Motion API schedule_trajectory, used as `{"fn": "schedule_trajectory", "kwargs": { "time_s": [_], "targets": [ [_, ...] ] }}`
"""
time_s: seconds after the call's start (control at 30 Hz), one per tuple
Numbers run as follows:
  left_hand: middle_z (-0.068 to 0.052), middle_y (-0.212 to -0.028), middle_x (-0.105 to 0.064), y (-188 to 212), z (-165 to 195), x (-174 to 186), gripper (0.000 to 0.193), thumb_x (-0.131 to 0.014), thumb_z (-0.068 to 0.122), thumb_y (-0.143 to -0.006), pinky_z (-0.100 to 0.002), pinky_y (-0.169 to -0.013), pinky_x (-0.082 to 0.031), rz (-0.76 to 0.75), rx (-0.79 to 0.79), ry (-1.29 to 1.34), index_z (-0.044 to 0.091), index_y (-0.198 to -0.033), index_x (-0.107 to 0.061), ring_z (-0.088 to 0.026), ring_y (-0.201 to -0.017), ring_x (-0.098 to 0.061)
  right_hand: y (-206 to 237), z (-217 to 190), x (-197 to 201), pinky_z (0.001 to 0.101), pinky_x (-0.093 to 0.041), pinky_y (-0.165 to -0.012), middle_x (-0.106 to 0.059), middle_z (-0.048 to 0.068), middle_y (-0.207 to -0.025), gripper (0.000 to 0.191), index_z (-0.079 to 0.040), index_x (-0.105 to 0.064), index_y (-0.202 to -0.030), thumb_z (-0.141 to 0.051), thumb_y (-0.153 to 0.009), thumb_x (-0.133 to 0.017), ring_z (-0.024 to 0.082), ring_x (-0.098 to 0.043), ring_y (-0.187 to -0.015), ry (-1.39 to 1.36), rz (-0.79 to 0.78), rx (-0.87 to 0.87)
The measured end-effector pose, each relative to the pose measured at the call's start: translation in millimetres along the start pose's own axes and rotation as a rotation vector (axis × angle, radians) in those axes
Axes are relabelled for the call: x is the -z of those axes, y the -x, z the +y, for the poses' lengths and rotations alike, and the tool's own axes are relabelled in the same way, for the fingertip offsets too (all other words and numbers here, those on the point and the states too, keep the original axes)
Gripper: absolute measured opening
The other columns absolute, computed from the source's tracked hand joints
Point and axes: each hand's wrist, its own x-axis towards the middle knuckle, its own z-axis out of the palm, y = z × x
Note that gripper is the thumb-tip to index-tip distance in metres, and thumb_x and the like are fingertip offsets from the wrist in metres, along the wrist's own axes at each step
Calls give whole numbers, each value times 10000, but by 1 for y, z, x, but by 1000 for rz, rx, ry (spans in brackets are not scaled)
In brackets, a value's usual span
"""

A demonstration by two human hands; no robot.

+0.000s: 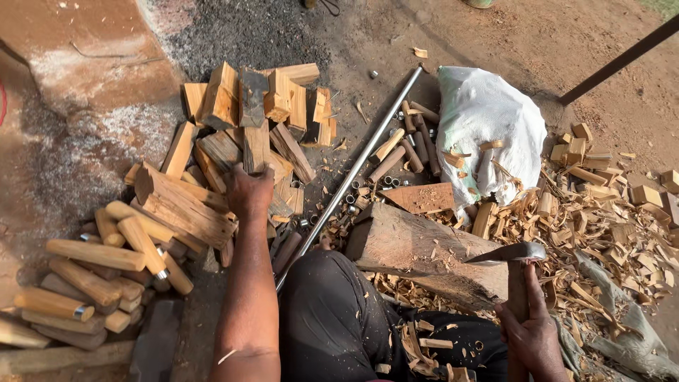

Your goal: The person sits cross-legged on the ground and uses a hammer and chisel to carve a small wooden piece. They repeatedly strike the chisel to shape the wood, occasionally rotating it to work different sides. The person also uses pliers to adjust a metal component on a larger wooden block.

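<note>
Dark trousers [339,325] strewn with wood shavings fill the near edge, over bare dirt ground [566,42] outdoors littered with chips. Left hand [249,192] reaches out, fingers curled down onto a split wood block [185,205] in the heap of rough billets. Right hand [532,338] is closed tight around the handle of a hatchet [511,253], its blade resting on the chopping log [424,251]. A metal rod [353,170] lies between

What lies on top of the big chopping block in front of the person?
The hatchet head rests on the chopping block, its handle gripped by the right hand. Wood chips dot the top. Beneath the blade is hidden.
</note>
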Motion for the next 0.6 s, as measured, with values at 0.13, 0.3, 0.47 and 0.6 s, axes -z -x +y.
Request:
{"fn": "schedule_trajectory", "kwargs": {
  "time_s": [0.13,0.3,0.47,0.6],
  "targets": [
    [-202,-1403,-501,-5,-1,-4,806,-706,511,-857,-566,-1038,-471,-57,87,107,71,-1483,-457,-406,-1248,-568,1,-3,-1,382,-494,-447,-628,164,-712,1033,-337,-192,-1718,-41,-891,-736,195,-560,-533,-24,-2,0],
    [-230,-1410,-483,-10,-7,2,807,-789,483,-826,-563,-1088,-415,105,-52,59,31,-1426,-494,-406,-1333,-482,-12,25,-6,345,-478,-448,-637,72,-1100,1032,-206,-199,-1735,70,-871,-691,153,-588,-628,-99,8,170],
    [-182,-1522,-433,-41,22,10,964,-851,521,-777,-569,-1191,-279,90,-99,-54,71,-1510,-415,-346,-1409,-426,-22,59,-12,337,-434,-448,-669,199,-985,1055,-224,-231,-1761,124,-862,-658,161,-542,-580,-209,10,169],
    [-170,-1580,-363,-69,56,11,1014,-819,586,-792,-514,-1205,-274,4,-84,-207,93,-1543,-349,-357,-1459,-356,-19,62,-14,360,-471,-473,-695,231,-1096,1036,-203,-238,-1737,92,-864,-710,188,-570,-583,-75,28,225]
  ]
}}
